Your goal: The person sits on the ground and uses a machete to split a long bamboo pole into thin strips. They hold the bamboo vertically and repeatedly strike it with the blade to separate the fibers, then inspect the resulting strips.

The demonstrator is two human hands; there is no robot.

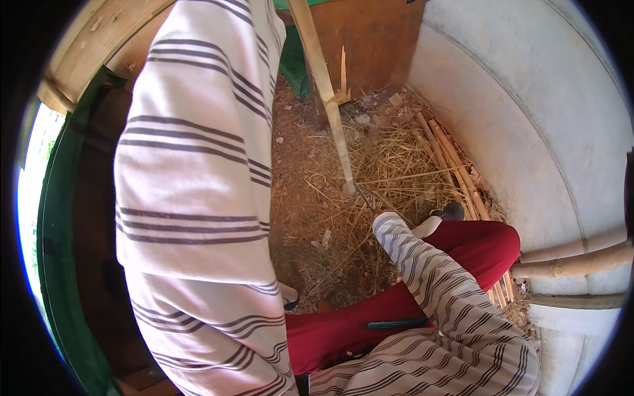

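Note:
A pale wooden stick (323,79) slants down from the upper edge, its low end close above the straw-strewn ground. My left arm is raised across the left of the view in a striped sleeve (198,145); its hand is out of sight past the top. Lower right, my right arm reaches forward, and only a bit of my right hand (377,212) shows beyond the cuff. From that hand a thin dark blade-like tool (364,196) points up toward the low end of the stick. The fingers are mostly hidden by the sleeve.
Straw and chips (396,158) cover the ground ahead. Split wood strips (456,158) lie along a pale curved wall (515,99). A brown board (376,46) stands at the back, a bamboo pole (581,261) at right. My red-clad legs (475,247) spread either side.

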